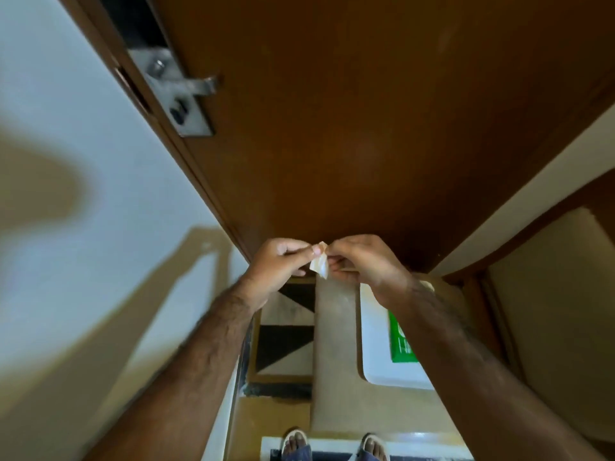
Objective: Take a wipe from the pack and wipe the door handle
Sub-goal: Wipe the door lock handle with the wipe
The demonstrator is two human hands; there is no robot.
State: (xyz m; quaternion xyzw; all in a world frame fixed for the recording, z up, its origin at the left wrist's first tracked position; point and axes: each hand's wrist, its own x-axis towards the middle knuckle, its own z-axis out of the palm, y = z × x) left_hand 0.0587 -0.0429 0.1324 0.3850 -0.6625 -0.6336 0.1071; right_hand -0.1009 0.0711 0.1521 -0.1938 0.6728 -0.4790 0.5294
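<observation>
A small folded white wipe (319,265) is pinched between both hands in front of the brown door (349,128). My left hand (278,266) grips its left edge with thumb and fingers. My right hand (362,261) grips its right edge. The metal lever door handle (196,84) sits on its steel plate at the upper left, far above the hands. A white pack with a green label (399,337) lies below my right forearm, partly hidden by it.
A pale wall (66,194) runs along the left of the door frame. A beige surface (336,361) holds the pack. Black-and-cream patterned floor tiles (286,341) show below. My sandalled feet (296,444) stand at the bottom edge.
</observation>
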